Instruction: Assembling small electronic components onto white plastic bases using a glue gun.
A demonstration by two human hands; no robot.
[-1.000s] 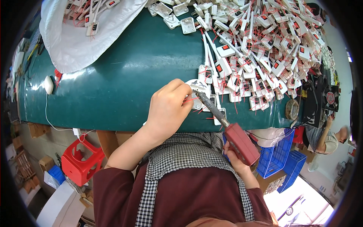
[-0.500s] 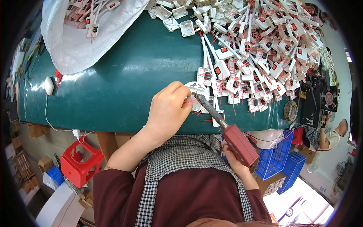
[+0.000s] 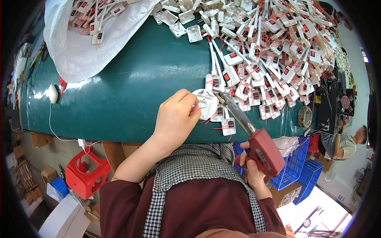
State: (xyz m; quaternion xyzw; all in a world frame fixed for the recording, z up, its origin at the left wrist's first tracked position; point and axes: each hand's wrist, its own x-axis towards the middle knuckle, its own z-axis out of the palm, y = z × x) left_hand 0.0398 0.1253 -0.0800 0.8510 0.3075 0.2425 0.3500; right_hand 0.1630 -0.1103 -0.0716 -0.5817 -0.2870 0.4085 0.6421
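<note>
My left hand (image 3: pixel 174 117) is closed in a pinch at the left edge of a round white plastic holder (image 3: pixel 207 109). A thin red wire (image 3: pixel 198 109) runs from its fingertips across the holder; the fingertips themselves are partly hidden. My right hand (image 3: pixel 253 170) grips a dark red soldering gun (image 3: pixel 264 152) from below. Its long grey barrel slants up and left, with the tip over the holder's upper right edge. Close by on the right lie white switch housings (image 3: pixel 228 127) with red wires.
A large heap of white switch pieces (image 3: pixel 278 51) covers the right of the green table (image 3: pixel 131 91). A white sack (image 3: pixel 91 55) with similar pieces stands upper left. Below are a red stool (image 3: pixel 85 172) and blue crates (image 3: pixel 291 166). Another person (image 3: pixel 345 142) sits far right.
The soldering gun has moved right and slightly down, and its tip has drawn away from the wire at my left fingertips. More of the round holder shows. My left hand has hardly moved.
</note>
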